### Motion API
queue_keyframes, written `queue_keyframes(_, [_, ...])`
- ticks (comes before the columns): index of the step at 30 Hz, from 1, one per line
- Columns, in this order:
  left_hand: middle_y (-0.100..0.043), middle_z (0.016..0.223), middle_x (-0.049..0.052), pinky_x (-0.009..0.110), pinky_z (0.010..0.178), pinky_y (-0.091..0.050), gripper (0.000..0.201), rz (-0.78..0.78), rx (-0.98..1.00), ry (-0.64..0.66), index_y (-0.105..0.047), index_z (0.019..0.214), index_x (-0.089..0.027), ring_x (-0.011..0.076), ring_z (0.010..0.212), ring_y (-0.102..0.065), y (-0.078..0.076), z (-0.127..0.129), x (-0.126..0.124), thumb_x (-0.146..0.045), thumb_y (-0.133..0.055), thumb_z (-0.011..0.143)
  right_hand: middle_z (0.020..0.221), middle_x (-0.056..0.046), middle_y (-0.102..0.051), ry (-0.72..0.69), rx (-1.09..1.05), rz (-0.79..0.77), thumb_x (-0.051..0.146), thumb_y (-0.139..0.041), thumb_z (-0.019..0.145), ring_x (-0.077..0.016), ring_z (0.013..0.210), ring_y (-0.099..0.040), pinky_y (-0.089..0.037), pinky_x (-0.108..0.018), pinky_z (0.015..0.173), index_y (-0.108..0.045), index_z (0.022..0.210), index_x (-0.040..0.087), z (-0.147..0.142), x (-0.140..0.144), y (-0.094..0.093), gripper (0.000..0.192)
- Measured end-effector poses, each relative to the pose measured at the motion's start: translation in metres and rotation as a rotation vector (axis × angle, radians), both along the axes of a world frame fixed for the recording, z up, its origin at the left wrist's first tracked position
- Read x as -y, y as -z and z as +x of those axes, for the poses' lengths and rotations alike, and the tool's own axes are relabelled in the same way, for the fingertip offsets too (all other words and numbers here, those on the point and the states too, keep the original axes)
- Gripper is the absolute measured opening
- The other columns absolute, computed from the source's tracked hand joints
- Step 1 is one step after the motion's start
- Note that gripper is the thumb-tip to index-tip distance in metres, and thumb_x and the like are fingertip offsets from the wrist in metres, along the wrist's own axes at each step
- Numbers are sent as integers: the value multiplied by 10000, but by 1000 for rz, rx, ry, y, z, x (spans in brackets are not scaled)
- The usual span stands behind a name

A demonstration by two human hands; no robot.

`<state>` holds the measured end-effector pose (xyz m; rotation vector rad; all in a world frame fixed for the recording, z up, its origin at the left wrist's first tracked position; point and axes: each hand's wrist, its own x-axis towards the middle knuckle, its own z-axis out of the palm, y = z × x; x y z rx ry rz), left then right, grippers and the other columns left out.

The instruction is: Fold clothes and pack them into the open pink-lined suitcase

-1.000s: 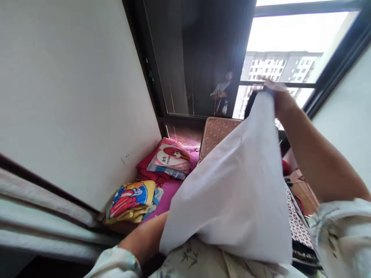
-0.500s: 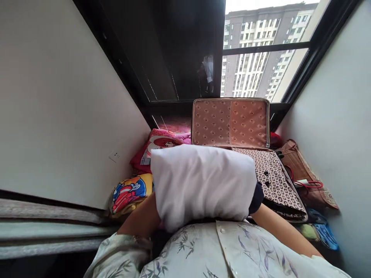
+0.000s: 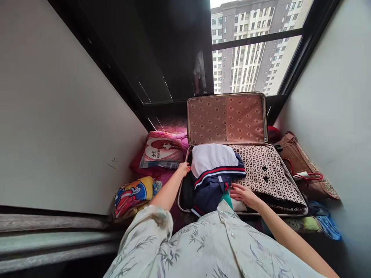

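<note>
A folded white and navy garment with red and white striped trim lies in the left half of the open suitcase. At its left edge, beside the suitcase rim, is my left hand, fingers stretched toward the cloth and their tips partly hidden. My right hand is open with fingers spread at the garment's lower right, over white and green cloth. A patterned beige fabric piece with dark buttons covers the right half of the suitcase. Black cloth shows along its left side.
Left of the suitcase lie a pink printed cushion and a yellow cartoon-print bundle. A brown bag with a red cord stands at right, above blue cloth. The window rises behind, with walls on both sides.
The white garment has gone from in front of my body down into the suitcase's left half, its navy, striped part now showing. My hands have come off it to either side.
</note>
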<state>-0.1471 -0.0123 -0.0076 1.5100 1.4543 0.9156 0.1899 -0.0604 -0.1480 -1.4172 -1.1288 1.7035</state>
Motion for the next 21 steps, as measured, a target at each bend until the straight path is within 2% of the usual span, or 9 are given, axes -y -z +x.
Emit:
queue_keyframes(2, [-638, 1261, 133, 459, 913, -570, 485, -89, -23, -49, -599, 1309, -144, 272, 1104, -644, 18, 2, -16, -462, -682, 952, 963, -107, -745, 36, 146, 68, 519, -704, 733, -289, 887, -734, -587, -492, 872, -695, 1042, 230, 10, 5, 5, 423])
queue_keyframes(5, [-583, 1315, 152, 506, 1002, -518, 748, -159, -137, -77, -569, 1365, -183, 333, 1225, -583, 58, 2, -10, -542, -832, 763, 1117, -128, -705, 90, 527, 414, 406, -616, 791, -312, 1050, -677, -538, -508, 992, -686, 1128, 244, 25, -8, -2, 380])
queue_keyframes(8, [-370, 1537, 143, 576, 1166, -371, 1089, -40, -303, 182, -501, 1491, -281, 401, 1408, -426, 101, 5, 33, -380, -974, 515, 1383, -193, -557, 74, 859, 611, 321, -636, 796, -362, 1305, -535, -449, -523, 1100, -523, 1443, 206, 32, -33, -9, 667])
queue_keyframes(9, [-301, 1580, 135, 592, 1188, -337, 1126, -3, -347, 261, -478, 1519, -312, 413, 1432, -392, 112, 9, 47, -294, -970, 506, 1440, -210, -505, 35, 955, 614, 297, -669, 781, -384, 1342, -497, -430, -537, 1108, -444, 1516, 203, 31, -41, -10, 775])
queue_keyframes(11, [-259, 1588, 116, 591, 1199, -329, 1063, 44, -391, 305, -440, 1550, -351, 394, 1439, -387, 128, 20, 63, -148, -879, 602, 1503, -223, -443, -76, 1122, 589, 235, -710, 765, -413, 1337, -482, -424, -557, 1082, -340, 1586, 243, 24, -52, -8, 901])
queue_keyframes(13, [-333, 1501, 107, 534, 1187, -377, 997, 76, -357, 255, -402, 1571, -347, 328, 1387, -458, 135, 35, 56, -50, -743, 682, 1501, -216, -453, -189, 1246, 597, 175, -688, 785, -409, 1291, -504, -440, -542, 1039, -323, 1599, 291, 16, -60, -7, 900])
queue_keyframes(16, [-434, 1322, 98, 453, 1130, -458, 996, 103, -232, 83, -334, 1599, -294, 263, 1231, -566, 134, 58, 20, -41, -685, 702, 1317, -196, -593, -285, 1341, 629, 129, -592, 841, -342, 1157, -564, -467, -444, 959, -411, 1563, 258, 6, -74, -18, 756])
queue_keyframes(19, [-438, 1308, 124, 450, 1126, -455, 1028, 117, -190, -66, -297, 1607, -236, 282, 1232, -550, 126, 71, -3, -82, -726, 686, 1155, -171, -654, -286, 1358, 635, 155, -485, 917, -286, 1026, -599, -463, -363, 860, -557, 1447, 197, 2, -96, -49, 537])
queue_keyframes(21, [-379, 1418, 145, 492, 1163, -407, 1072, 117, -252, -8, -320, 1599, -248, 331, 1336, -472, 118, 73, 2, -116, -783, 640, 1149, -164, -668, -225, 1343, 655, 196, -453, 943, -275, 1006, -611, -448, -341, 805, -626, 1358, 187, 0, -111, -76, 449])
